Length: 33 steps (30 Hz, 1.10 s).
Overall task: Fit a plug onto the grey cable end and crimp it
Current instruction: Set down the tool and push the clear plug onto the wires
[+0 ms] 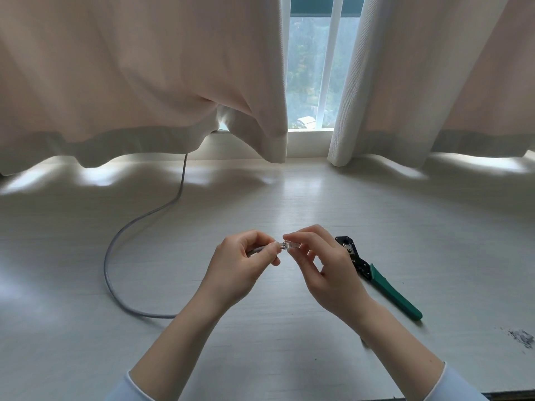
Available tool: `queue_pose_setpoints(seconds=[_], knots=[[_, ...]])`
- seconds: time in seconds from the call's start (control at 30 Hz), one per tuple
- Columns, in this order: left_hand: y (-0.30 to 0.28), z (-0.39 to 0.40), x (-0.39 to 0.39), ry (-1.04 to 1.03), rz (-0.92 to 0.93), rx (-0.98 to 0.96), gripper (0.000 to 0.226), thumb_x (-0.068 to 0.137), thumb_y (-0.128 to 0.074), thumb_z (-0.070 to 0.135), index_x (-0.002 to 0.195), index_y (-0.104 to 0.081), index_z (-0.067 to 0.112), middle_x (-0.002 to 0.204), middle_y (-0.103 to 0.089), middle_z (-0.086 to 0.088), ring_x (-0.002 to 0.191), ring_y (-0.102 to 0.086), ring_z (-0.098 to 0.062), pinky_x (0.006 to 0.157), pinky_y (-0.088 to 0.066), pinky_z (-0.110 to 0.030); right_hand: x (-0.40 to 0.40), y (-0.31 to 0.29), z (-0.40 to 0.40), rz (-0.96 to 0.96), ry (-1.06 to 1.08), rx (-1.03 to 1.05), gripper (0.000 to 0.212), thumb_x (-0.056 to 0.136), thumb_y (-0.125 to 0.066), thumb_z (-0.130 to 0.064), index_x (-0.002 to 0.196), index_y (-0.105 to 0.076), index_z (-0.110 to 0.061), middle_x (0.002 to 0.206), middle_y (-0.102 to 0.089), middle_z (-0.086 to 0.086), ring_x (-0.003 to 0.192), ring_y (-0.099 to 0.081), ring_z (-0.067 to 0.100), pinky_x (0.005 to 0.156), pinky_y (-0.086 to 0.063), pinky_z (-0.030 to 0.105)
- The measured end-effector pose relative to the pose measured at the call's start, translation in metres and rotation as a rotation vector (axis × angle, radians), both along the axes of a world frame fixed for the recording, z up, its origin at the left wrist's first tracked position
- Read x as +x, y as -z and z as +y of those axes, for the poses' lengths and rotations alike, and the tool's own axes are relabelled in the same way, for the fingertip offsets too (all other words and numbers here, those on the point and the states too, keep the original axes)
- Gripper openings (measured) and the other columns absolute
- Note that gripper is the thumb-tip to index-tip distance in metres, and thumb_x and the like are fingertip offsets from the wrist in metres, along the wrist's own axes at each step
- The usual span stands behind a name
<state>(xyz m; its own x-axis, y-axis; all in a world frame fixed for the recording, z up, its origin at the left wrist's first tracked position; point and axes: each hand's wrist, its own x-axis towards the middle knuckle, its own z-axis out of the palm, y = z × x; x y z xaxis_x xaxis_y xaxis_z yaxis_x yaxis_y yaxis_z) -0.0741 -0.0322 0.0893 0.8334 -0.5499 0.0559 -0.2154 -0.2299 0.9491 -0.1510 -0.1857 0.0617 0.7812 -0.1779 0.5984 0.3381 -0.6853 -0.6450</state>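
While the table (pixel 289 198) is under you w/ the crimper (pixel 385 282) lying just right of your hands, keep the grey cable (pixel 115 250) end pinched in your left hand (pixel 240 267), right hand (pixel 324 270) pinching the plug (pixel 289 245); push straight, wires fully home, probably before crimping.

Your pale wood-grain tabletop (pixel 289 198) carries the grey cable (pixel 108 264), looping at your left, and the green-handled crimping tool (pixel 385 287) lying at your right. Small grey scraps (pixel 521 338) lie near the right edge.
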Motion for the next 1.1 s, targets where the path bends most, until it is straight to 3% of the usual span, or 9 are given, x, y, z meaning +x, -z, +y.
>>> queue_pose_setpoints(seconds=[0.17,0.37,0.57,0.7,1.1], knots=[[-0.0004,0.0005,0.0006,0.007,-0.008,0.006,0.012,0.088,-0.067,0.024,0.077,-0.071,0.022,0.065,-0.072,0.007,0.046,-0.044,0.001,0.046,-0.031,-0.010,0.0008,-0.0013,-0.0013,-0.008,-0.006,-0.026,0.018,0.088,-0.061,0.000,0.104,-0.068,-0.004,0.092,-0.062,0.004,0.076,-0.059,0.011,0.063,-0.048,0.024],[-0.0001,0.0009,-0.0005,0.001,-0.006,0.004,0.013,0.085,-0.066,0.033,0.077,-0.072,0.025,0.065,-0.072,0.009,0.046,-0.045,0.001,0.046,-0.032,-0.010,0.0006,-0.0054,0.0001,-0.011,-0.034,-0.032,0.018,0.088,-0.060,0.001,0.103,-0.069,-0.004,0.092,-0.062,0.004,0.079,-0.057,0.008,0.066,-0.043,0.014],[0.0015,0.0020,-0.0009,-0.010,-0.055,0.043,0.013,0.084,-0.065,0.037,0.077,-0.071,0.027,0.064,-0.070,0.013,0.057,-0.055,0.000,0.053,-0.036,-0.012,0.0006,-0.0063,0.0019,-0.005,-0.022,0.012,0.017,0.090,-0.058,-0.007,0.102,-0.069,-0.005,0.080,-0.059,-0.007,0.067,-0.054,0.004,0.059,-0.047,0.027],[0.0001,0.0012,-0.0018,-0.026,-0.068,0.039,0.013,0.087,-0.067,0.030,0.076,-0.071,0.025,0.058,-0.066,0.015,0.050,-0.051,0.003,0.049,-0.034,-0.009,0.0008,-0.0045,0.0019,0.003,-0.027,0.053,0.016,0.089,-0.060,-0.008,0.102,-0.067,-0.003,0.077,-0.063,0.004,0.061,-0.057,0.012,0.059,-0.049,0.033],[-0.0052,0.0040,-0.0031,0.057,-0.137,0.091,0.018,0.089,-0.061,0.036,0.076,-0.069,0.026,0.057,-0.062,0.017,0.049,-0.036,-0.009,0.047,-0.030,-0.016,0.0002,-0.0055,0.0006,0.010,-0.020,0.079,0.014,0.088,-0.061,-0.006,0.100,-0.066,-0.002,0.077,-0.064,0.000,0.056,-0.058,0.012,0.055,-0.051,0.033]])
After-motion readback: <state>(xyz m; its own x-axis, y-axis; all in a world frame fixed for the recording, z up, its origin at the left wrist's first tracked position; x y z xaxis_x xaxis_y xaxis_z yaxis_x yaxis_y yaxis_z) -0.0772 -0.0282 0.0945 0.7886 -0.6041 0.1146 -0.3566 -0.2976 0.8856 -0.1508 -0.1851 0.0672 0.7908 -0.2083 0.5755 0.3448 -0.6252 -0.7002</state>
